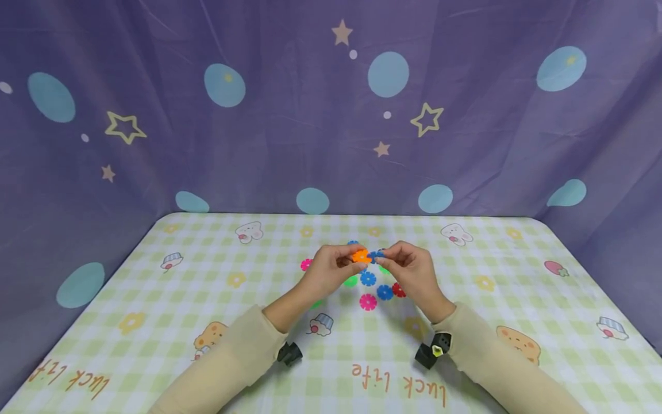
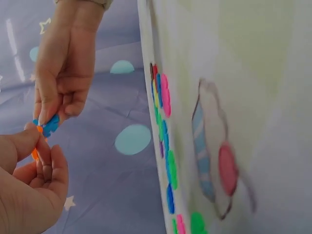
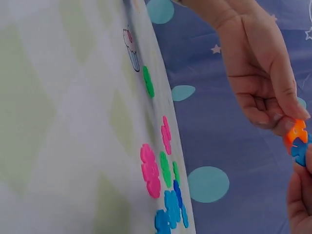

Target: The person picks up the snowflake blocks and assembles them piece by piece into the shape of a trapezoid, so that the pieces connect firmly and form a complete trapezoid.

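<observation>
Above the table my left hand (image 1: 327,269) pinches an orange plastic snowflake disc (image 1: 361,256) between thumb and fingers. Facing it, my right hand (image 1: 416,271) pinches a blue snowflake disc (image 1: 376,257) in the same way. The two discs meet edge to edge, and the right wrist view shows the blue disc (image 3: 298,151) crossing the rim of the orange disc (image 3: 297,130). How deeply their notches are slotted together I cannot tell. Fingertips cover part of both discs.
Loose discs lie flat below the hands, among them a pink disc (image 1: 368,302), a blue disc (image 1: 385,292), a red disc (image 1: 399,290) and several others. A checked cloth (image 1: 517,310) covers the table. Behind its far edge hangs a purple curtain (image 1: 310,126).
</observation>
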Available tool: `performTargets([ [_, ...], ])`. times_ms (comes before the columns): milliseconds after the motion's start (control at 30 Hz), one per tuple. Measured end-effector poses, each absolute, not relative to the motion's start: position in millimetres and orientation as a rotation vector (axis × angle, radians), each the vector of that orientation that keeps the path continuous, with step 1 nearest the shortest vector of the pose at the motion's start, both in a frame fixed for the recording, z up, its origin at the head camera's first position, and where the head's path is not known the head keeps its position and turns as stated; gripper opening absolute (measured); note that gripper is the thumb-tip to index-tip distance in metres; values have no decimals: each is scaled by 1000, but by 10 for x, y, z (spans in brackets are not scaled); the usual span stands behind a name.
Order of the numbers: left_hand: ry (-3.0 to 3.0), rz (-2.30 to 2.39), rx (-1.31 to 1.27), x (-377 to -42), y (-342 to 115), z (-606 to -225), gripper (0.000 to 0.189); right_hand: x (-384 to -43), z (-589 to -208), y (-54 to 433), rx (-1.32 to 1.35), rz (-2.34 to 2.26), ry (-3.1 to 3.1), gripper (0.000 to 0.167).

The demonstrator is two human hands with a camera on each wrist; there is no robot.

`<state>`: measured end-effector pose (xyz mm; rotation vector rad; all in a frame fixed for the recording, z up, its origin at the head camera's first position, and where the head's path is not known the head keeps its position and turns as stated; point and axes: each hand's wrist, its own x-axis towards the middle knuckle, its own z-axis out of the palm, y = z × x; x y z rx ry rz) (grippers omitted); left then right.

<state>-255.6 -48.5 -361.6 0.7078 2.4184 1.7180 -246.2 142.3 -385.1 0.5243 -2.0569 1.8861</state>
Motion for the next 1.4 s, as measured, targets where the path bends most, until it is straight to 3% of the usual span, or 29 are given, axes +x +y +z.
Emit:
performTargets([
  [500,2300,1743,692,-2604,-549,-3437,37,-2471,-3706,1545,577,1967,-2064,13],
  [833,2220,1851,529,-2666,-595,-3530,33,-2500,-3798,1535,549,2031,-2184,21],
  [1167,2190,1876,371,-2588,-508,-3613,34,-2473,-3794,1470,507,1937,-2339,38],
  [1400,2195,1850,372,-2572,-525,-3611,33,-2488,-3796,1452,494,1914,-2456,37],
])
